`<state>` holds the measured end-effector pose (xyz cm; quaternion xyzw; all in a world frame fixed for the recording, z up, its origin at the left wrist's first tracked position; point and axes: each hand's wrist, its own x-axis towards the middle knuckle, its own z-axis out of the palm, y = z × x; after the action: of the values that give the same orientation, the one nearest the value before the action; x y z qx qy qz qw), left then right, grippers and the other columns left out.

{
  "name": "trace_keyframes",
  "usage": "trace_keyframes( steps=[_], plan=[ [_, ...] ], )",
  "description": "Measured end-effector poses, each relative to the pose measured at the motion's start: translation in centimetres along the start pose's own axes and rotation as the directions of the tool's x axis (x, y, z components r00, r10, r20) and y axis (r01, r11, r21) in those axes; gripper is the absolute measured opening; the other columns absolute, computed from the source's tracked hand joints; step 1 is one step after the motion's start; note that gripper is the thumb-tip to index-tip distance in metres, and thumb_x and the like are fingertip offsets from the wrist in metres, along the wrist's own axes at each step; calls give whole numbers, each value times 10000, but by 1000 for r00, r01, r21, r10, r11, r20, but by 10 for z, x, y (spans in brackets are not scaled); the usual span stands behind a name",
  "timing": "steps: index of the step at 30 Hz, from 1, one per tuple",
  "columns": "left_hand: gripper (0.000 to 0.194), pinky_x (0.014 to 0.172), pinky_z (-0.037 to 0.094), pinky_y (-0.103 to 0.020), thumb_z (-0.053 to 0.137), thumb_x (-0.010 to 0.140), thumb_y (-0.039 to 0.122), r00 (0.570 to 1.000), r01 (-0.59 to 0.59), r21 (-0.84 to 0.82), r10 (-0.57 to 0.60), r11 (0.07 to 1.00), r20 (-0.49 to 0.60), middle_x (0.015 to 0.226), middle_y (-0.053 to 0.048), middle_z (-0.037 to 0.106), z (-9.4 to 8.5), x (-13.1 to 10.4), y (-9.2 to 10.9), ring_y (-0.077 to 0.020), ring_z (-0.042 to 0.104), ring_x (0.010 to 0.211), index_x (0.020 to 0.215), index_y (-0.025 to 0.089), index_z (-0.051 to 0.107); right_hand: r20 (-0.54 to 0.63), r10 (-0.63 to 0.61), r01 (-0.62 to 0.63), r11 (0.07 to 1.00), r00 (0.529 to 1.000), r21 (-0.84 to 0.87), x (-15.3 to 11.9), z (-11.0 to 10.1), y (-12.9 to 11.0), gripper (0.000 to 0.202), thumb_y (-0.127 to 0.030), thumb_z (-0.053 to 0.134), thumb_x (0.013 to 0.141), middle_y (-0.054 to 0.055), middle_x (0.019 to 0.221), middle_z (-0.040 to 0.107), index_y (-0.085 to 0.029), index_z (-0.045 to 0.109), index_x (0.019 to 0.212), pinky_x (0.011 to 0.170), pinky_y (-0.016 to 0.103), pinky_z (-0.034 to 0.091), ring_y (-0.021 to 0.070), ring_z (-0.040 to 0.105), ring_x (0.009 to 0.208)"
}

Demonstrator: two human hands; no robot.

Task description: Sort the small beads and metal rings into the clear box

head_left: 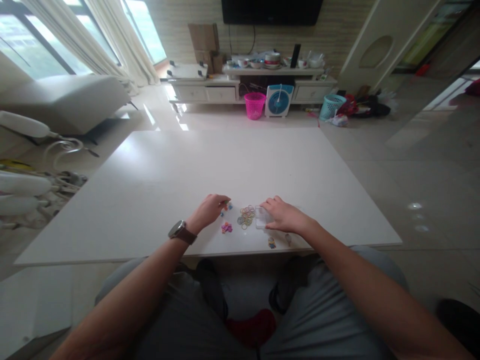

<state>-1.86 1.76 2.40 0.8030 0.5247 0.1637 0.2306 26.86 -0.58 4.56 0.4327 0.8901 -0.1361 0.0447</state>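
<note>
My left hand (210, 209), with a watch (177, 228) on its wrist, is closed in a pinch over some small blue and orange pieces (230, 206). Whatever sits between its fingertips is too small to make out. My right hand (282, 215) grips a small clear plastic box (260, 220) standing on the table, thumb at the near side and fingers at the far side. Between the hands lies a pile of thin coloured rings (246, 215). A cluster of pink, purple and orange pieces (226, 228) is nearer to me.
A yellow and blue cartoon figure piece (271, 243) and a small pale piece (288, 239) lie near the front edge of the white table (225, 165). Beyond it stand a pink basket (255, 106), a blue fan (279, 101) and a white cabinet (221, 93).
</note>
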Motion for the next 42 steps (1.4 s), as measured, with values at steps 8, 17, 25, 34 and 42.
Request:
trace_keyframes(
  steps=[8,17,25,34,42],
  plan=[
    [306,911,508,-335,468,888,197,1000,-7,26,7,1000,-9,988,-75,764,6,2,-9,-220,694,962,1029,188,739,-17,-6,6,1000,1000,10,-1,-1,0,535,-381,770,772,132,1161,588,-155,584,1221,956,385,435,298,491,1106],
    [277,805,536,-317,565,834,240,1000,-1,60,2,998,-11,950,-85,736,3,0,-9,-201,675,830,1049,178,728,-20,-18,17,1000,1000,-6,0,2,1,521,-403,752,790,140,1167,578,-157,579,1215,960,397,433,306,486,1114],
    [304,810,530,-318,478,867,194,1000,-15,39,16,999,-26,996,-81,748,2,1,-8,-209,691,886,1060,190,714,-8,-12,12,1000,1000,-8,-1,-3,-2,534,-374,775,770,139,1166,581,-147,577,1211,938,388,449,303,489,1106],
    [305,776,575,-308,511,812,142,998,-12,-74,8,997,-59,1048,-97,675,2,-2,-7,-184,680,858,1047,163,705,-7,1,0,1000,1000,1,-1,-3,-3,517,-378,763,781,138,1178,581,-154,584,1211,952,389,442,302,489,1113],
    [248,797,599,-337,646,806,256,994,-22,-365,-19,931,-110,949,-55,631,-3,-1,12,-170,667,840,1037,185,702,-85,-32,36,999,996,41,0,-4,-4,553,-410,803,746,141,1139,610,-149,614,1194,943,419,459,304,513,1089]
  ],
)
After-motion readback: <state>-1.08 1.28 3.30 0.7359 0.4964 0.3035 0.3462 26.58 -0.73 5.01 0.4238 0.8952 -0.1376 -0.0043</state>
